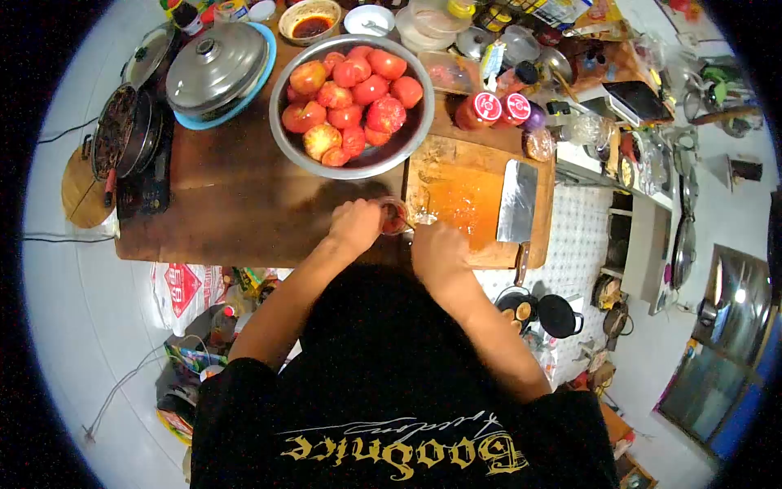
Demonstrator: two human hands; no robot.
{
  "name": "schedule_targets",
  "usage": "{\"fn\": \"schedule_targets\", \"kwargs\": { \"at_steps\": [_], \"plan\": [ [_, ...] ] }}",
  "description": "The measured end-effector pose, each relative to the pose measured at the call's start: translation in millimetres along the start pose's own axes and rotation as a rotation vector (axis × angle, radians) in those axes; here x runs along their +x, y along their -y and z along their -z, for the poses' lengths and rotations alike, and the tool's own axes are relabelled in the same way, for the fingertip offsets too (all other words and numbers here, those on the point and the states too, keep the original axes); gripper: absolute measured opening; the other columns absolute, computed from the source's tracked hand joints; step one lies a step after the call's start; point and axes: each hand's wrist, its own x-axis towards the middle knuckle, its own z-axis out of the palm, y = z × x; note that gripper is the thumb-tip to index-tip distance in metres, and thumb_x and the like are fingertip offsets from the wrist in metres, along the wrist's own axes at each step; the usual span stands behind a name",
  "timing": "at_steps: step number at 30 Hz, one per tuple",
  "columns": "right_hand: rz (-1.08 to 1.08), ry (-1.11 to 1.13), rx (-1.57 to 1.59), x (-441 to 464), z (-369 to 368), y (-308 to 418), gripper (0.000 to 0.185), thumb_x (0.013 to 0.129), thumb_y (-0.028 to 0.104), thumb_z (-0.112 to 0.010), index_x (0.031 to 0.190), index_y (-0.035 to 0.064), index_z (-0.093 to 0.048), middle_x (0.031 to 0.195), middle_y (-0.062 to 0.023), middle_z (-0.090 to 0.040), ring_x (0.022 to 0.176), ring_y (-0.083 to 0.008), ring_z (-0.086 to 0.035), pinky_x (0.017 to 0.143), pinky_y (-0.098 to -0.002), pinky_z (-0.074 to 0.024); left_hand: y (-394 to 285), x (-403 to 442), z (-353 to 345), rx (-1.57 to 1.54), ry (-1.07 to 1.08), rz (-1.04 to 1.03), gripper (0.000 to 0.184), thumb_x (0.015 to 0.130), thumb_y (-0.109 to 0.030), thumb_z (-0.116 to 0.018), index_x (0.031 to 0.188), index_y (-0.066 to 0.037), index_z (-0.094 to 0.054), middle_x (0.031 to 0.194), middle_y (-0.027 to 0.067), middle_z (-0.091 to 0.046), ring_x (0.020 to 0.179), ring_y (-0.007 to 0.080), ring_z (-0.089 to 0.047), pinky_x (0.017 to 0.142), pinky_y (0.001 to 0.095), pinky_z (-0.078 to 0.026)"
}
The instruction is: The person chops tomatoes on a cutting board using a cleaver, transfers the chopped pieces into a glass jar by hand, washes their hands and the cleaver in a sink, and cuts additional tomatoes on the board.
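My left hand is wrapped round the side of a small clear glass jar with red contents, near the front edge of the table. My right hand is closed just right of the jar, over the cutting board's near left corner. From its fingers a thin utensil points toward the jar's mouth; its kind is hard to make out. Beyond both hands stands a large metal bowl full of peeled-looking red tomatoes. The wet wooden cutting board carries a cleaver on its right side.
Two filled jars with red lids stand behind the board. At the left are a lidded metal pan and a dark wok. A sauce bowl sits at the back. Black pans lie below the table's right side.
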Motion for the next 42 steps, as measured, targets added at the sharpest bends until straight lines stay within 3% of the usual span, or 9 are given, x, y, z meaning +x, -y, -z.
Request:
{"fn": "schedule_targets", "kwargs": {
  "at_steps": [2, 7, 8, 19, 21, 24, 29, 32, 42],
  "plan": [
    [-0.027, -0.014, -0.009, -4, -3, 4, 0.016, 0.082, 0.014, -0.058, 0.09, 0.0074, -0.07, 0.091, -0.0154, -0.069, 0.086, -0.0284, -0.069, 0.068, -0.0382, -0.0566, -2, 2, -8, 0.009, 0.034, -0.05, 0.025, 0.085, -0.021, -0.055, 0.081, 0.0, -0.069, 0.085, 0.0226, -0.067, 0.082, 0.0398, -0.066, 0.074, 0.0476, -0.053],
    [-0.055, -0.055, -0.014, 19, -38, 8, 0.017, 0.082, 0.014, -0.057, 0.089, 0.0075, -0.07, 0.09, -0.0144, -0.069, 0.082, -0.03, -0.069, 0.066, -0.0386, -0.0567, -11, -16, -59, -0.34, -0.246, 0.253, 0.035, 0.085, -0.029, -0.057, 0.08, 0.004, -0.068, 0.084, 0.0273, -0.065, 0.083, 0.0439, -0.064, 0.073, 0.0498, -0.051],
    [-0.067, -0.072, 0.017, 29, -57, 9, 0.017, 0.083, 0.013, -0.056, 0.09, 0.0071, -0.07, 0.09, -0.0147, -0.069, 0.083, -0.0306, -0.069, 0.067, -0.0388, -0.0566, -8, -13, -79, -0.418, -0.148, 0.324, 0.04, 0.087, -0.031, -0.054, 0.079, 0.006, -0.067, 0.083, 0.0297, -0.063, 0.083, 0.0454, -0.062, 0.073, 0.0511, -0.05],
    [0.011, -0.132, -0.028, -5, -22, -2, 0.018, 0.083, 0.012, -0.055, 0.09, 0.0058, -0.07, 0.089, -0.0171, -0.068, 0.085, -0.032, -0.068, 0.07, -0.0399, -0.0563, -4, -9, -40, -0.333, -0.086, 0.248, 0.046, 0.09, -0.035, -0.048, 0.075, 0.004, -0.068, 0.077, 0.0281, -0.063, 0.081, 0.0418, -0.064, 0.073, 0.0502, -0.05],
    [0.001, -0.114, -0.006, -1, -25, -1, 0.018, 0.083, 0.012, -0.055, 0.09, 0.0057, -0.07, 0.089, -0.0168, -0.068, 0.085, -0.0319, -0.068, 0.069, -0.0395, -0.0564, 5, 1, -94, -0.575, -0.076, 0.311, 0.054, 0.092, -0.04, -0.044, 0.078, 0.007, -0.066, 0.079, 0.0277, -0.064, 0.076, 0.041, -0.064, 0.068, 0.05, -0.049],
    [-0.005, -0.103, 0.042, 9, -35, -2, 0.018, 0.084, 0.013, -0.054, 0.089, 0.0055, -0.07, 0.089, -0.0158, -0.068, 0.085, -0.0314, -0.069, 0.068, -0.0388, -0.0566, -23, -4, -91, -1.302, 0.178, 0.627, 0.055, 0.095, -0.042, -0.039, 0.075, 0.003, -0.063, 0.056, 0.0104, -0.053, 0.045, 0.0235, -0.05, 0.043, 0.0384, -0.042],
    [0.024, -0.061, -0.046, 47, -61, 7, 0.02, 0.087, 0.016, -0.052, 0.087, 0.0058, -0.069, 0.09, -0.0149, -0.069, 0.084, -0.0303, -0.069, 0.067, -0.0387, -0.0566, 11, -8, -94, -1.107, 0.234, 0.239, 0.052, 0.094, -0.042, -0.041, 0.079, 0.002, -0.064, 0.061, 0.0119, -0.056, 0.048, 0.0259, -0.053, 0.046, 0.0394, -0.044],
    [0.062, -0.14, 0.034, 53, -48, 15, 0.015, 0.084, 0.014, -0.057, 0.088, 0.0067, -0.07, 0.092, -0.0158, -0.069, 0.087, -0.0304, -0.069, 0.068, -0.0377, -0.0568, 13, -13, -75, -0.664, -0.178, 0.247, 0.036, 0.091, -0.03, -0.048, 0.087, 0.002, -0.064, 0.086, 0.0262, -0.063, 0.089, 0.0443, -0.058, 0.077, 0.0476, -0.046],
    [0.094, -0.064, -0.152, 13, -22, 3, 0.015, 0.08, 0.013, -0.059, 0.087, 0.0075, -0.071, 0.088, -0.0137, -0.07, 0.079, -0.0282, -0.07, 0.061, -0.0363, -0.0566, 15, -11, -85, -0.719, -0.251, 0.161, 0.035, 0.092, -0.027, -0.048, 0.078, 0.003, -0.06, 0.08, 0.0271, -0.061, 0.081, 0.0444, -0.059, 0.072, 0.0502, -0.045]
  ]
}}
